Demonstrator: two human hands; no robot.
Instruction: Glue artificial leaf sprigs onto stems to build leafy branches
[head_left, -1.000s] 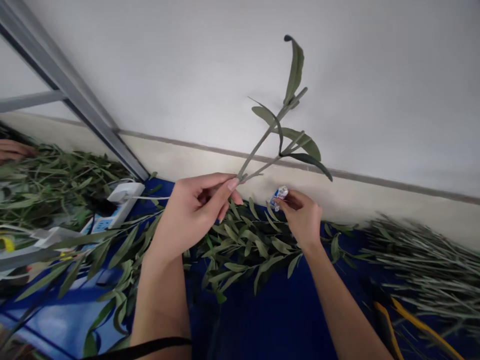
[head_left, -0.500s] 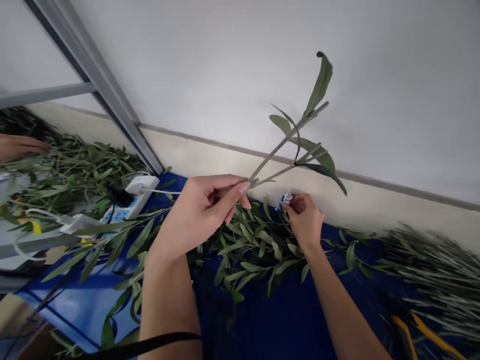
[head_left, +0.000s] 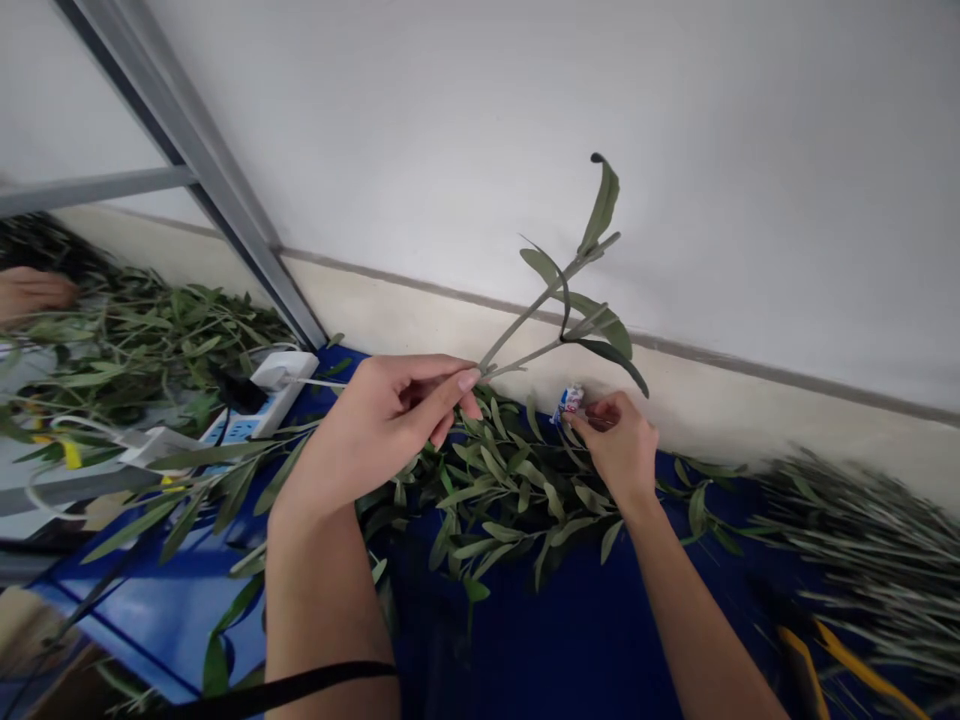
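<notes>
Sprig (head_left: 559,300) of stiff, light leaves rises toward one o'clock, pinched at its base by the left hand (head_left: 390,425). At three o'clock of it, the right hand (head_left: 619,445) grips a small tube (head_left: 568,402). Thin stems look snappable; hold low.

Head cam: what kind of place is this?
Likely a craft or assembly bench for leafy sprigs: a blue table against a white wall, heaps of cut branches, a power strip, and yellow-handled pliers.

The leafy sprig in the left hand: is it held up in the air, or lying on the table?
Held up. The left hand pinches the sprig by its stem end, and its leaves stand against the white wall.
</notes>
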